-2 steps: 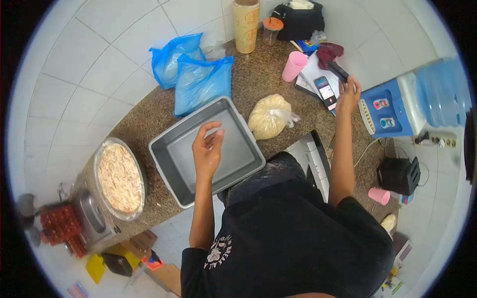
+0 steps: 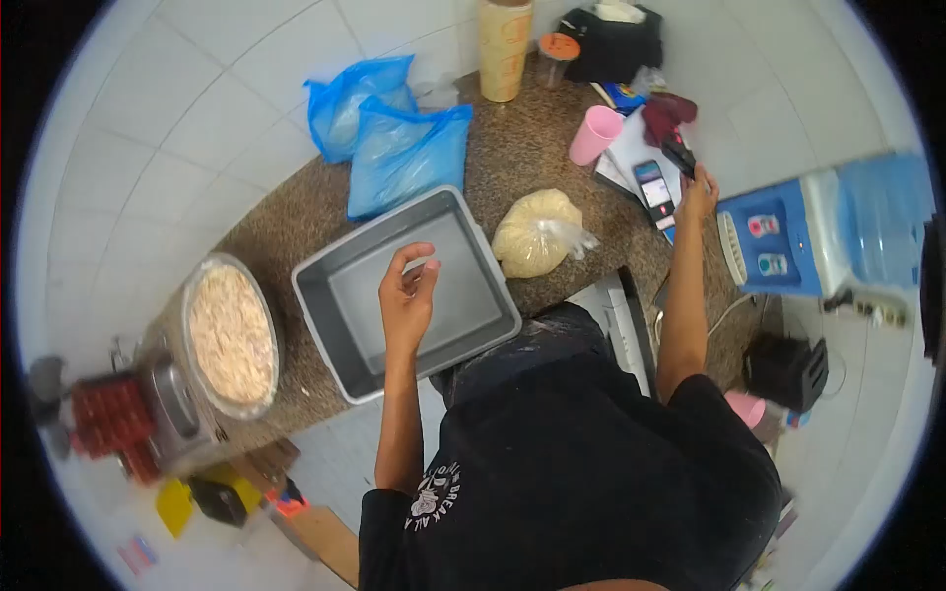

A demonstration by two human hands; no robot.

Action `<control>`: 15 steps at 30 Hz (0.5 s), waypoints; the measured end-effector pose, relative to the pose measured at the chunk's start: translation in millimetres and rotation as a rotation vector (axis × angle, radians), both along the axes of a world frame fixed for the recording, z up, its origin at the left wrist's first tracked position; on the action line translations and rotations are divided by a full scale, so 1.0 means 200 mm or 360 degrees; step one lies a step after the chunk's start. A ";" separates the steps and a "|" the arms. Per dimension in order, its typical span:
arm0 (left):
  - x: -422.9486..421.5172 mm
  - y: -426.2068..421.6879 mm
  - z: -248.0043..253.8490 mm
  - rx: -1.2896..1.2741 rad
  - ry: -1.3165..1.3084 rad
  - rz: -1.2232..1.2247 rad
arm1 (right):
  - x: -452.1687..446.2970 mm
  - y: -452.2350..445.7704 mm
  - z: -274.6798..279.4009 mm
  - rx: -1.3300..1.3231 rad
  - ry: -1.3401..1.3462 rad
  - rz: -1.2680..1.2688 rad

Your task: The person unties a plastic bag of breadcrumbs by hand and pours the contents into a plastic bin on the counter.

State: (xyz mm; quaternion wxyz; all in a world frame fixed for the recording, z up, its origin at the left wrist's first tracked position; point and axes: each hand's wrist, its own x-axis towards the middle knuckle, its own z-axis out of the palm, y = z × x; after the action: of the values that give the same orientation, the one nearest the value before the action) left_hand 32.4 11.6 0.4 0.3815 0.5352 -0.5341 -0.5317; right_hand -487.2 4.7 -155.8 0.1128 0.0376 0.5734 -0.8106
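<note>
Two bare hands are in view. Left hand: fingers loosely curled, thumb apart from them, gripping nothing, raised over the grey tray. Right hand: fingers closed on the lower end of a black object, whose upper end meets a maroon cloth in the view; whether the two are joined cannot be told.

The tray sits upright at the front edge of the speckled table. Just beside its right wall is a knotted clear bag of pale yellow contents. Behind the tray are two blue plastic bags, the nearer one at its rear wall. Left of it is a large bowl filled with a pale mixture.

Near the right hand, a phone with a lit screen lies on papers, beside an upright pink cup. Farther back are a tall roll and a cup with an orange lid.

Writing: white lettering on the black shirt reads "BREAK ALL A", the remainder unclear. Orange print on the roll and the phone's text are illegible.
</note>
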 end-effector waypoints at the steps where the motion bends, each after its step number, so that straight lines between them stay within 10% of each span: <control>1: -0.40 0.02 -0.17 0.0094 0.0237 0.0080 | -0.69 -0.02 0.09 0.0094 0.0237 0.0080; 5: -0.20 0.09 -0.14 0.0140 -0.0013 0.0196 | -0.91 -0.24 -0.29 -0.0140 -0.0244 0.0649; 7: -0.10 0.20 -0.04 0.0147 -0.0115 0.0067 | -0.94 -0.23 -0.11 0.1438 0.0794 0.0817; 11: 0.40 0.69 0.27 0.0480 -0.0901 0.0251 | -0.58 -0.13 0.68 0.0330 0.0419 0.1568; 15: 0.41 1.13 1.03 0.0229 -0.1483 0.0613 | -0.39 0.06 1.39 0.1640 0.2742 0.1771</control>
State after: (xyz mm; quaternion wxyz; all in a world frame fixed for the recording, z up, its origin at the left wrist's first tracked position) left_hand 114.7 237.8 206.8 0.1562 0.8292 -0.5012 -0.1920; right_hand -565.8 16.9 122.5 -0.0033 -0.7466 0.6612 -0.0739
